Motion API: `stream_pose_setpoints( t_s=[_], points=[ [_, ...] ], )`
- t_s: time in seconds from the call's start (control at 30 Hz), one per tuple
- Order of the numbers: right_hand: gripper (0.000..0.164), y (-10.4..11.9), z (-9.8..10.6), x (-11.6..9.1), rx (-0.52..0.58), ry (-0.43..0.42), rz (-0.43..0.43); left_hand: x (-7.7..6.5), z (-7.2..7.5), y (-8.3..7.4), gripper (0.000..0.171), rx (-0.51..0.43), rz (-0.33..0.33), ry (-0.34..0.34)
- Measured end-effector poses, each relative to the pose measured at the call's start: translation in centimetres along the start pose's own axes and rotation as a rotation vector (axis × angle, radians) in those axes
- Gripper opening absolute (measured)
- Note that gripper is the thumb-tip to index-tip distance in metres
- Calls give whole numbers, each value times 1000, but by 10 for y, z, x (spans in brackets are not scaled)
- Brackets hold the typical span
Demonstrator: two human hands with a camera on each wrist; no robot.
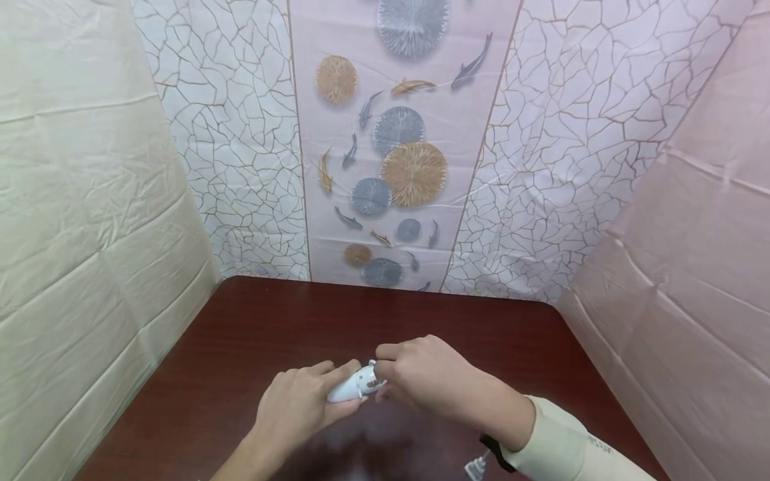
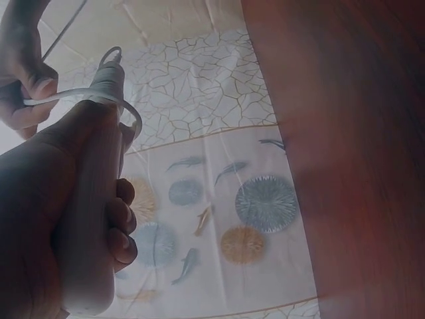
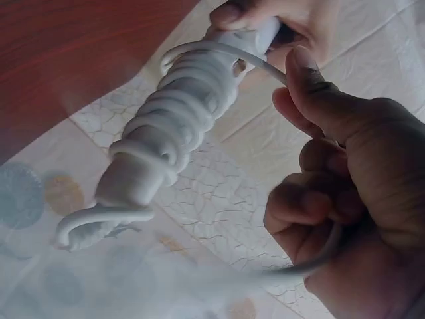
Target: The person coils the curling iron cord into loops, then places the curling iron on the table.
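A white, rod-shaped appliance [image 1: 345, 390] with a tapered end is held above the table. Its exact kind is unclear. My left hand [image 1: 295, 402] grips its body, the fingers wrapped around it in the left wrist view. A white power cord [image 3: 174, 118] winds several times around the appliance, as the right wrist view shows. My right hand [image 1: 428, 375] is at the appliance's right end and pinches a stretch of this cord between thumb and fingers. Another length of cord runs through its curled lower fingers. A white plug [image 1: 475, 467] hangs below the right forearm.
Beneath the hands lies a dark red-brown table [image 1: 252, 334] with rounded far corners. A patterned cloth [image 1: 373, 227] with fish and round motifs hangs behind it. Pale cloth walls [image 1: 90, 220] flank both sides. A dark band [image 1: 498, 454] sits at the right wrist.
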State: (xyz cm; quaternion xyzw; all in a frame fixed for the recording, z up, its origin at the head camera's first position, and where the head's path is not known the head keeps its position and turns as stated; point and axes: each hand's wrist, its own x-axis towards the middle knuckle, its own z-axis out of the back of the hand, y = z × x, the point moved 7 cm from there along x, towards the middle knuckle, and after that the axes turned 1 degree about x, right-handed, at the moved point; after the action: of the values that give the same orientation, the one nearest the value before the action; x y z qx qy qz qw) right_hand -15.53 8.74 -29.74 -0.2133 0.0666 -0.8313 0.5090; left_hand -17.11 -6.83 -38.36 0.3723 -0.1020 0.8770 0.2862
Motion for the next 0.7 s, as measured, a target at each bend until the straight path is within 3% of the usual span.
stream_pose_setpoints(
  t_s=[0.17,0.3,0.47,0.7],
  points=[
    [14,5,1,0,99,83,35,1,0,-1,48,-2,6,7],
    [18,4,4,-1,120,69,79,1,-1,-3,46,-10,1,12],
    [26,2,8,-2,66,15,109,-1,-2,-7,45,-24,-18,34],
    [20,-1,10,2,-45,-35,146,-3,-1,-12,47,-27,-54,16]
  ],
)
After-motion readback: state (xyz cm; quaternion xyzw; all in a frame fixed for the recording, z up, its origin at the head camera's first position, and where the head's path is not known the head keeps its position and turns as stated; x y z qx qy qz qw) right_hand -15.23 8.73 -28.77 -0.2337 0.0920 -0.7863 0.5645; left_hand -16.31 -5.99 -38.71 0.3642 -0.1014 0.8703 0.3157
